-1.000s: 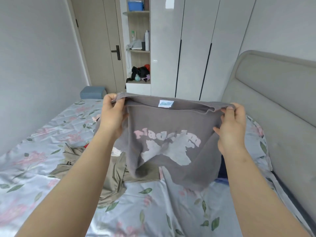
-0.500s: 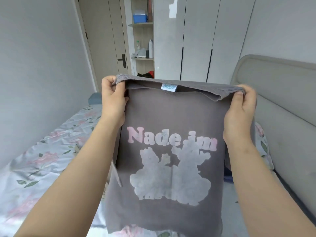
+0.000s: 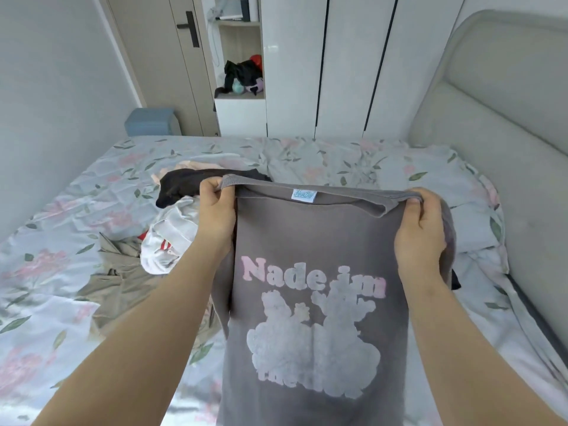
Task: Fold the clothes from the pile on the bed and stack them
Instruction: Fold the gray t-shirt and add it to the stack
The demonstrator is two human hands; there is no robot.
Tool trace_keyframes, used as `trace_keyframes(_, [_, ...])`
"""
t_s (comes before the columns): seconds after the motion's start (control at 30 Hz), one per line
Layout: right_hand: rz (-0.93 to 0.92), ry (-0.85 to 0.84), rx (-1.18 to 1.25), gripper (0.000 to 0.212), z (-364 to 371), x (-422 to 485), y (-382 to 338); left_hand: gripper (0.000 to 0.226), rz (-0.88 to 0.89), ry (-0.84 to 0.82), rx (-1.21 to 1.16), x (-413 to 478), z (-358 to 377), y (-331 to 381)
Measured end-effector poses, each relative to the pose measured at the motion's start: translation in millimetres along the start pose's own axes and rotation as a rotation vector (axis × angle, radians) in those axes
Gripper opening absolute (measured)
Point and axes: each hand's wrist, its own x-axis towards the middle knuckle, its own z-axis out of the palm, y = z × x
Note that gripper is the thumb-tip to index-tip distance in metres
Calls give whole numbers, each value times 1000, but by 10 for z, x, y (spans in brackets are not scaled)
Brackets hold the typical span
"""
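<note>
While the left hand (image 3: 216,210) and right hand (image 3: 421,229) each pinch a top corner of the grey shirt (image 3: 313,318), it hangs mid-frame above the bed (image 3: 338,161) (print toward the camera), so folding has not begun. Next it likely needs laying flat. Room lies at upper middle; the pile (image 3: 147,241) crowds the left and the headboard (image 3: 507,118) bounds the right.

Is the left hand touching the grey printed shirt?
Touching. The head view shows the left hand pinching the grey printed shirt at its top edge.
</note>
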Motion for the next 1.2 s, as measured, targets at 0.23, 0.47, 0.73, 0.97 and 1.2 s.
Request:
trace_keyframes(0.23, [135,39,-162,30,816,607,554,15,-177,-85,170,965,452,-911])
trace_keyframes(0.47, [170,12,-329,29,1346,1167,1089,25,-301,-174,280,1611,849,-1669])
trace_keyframes(0.73, [295,-80,-444,33,2017,1605,2040,39,-505,-224,358,1955,1287,-2775])
trace_keyframes(0.97, [223,-370,-682,54,2589,1295,2940,61,-580,-444,476,1808,1316,-3573])
trace_keyframes(1.2, [404,-1096,-793,57,3116,522,3444,29,-396,-168,958,1579,552,-3875])
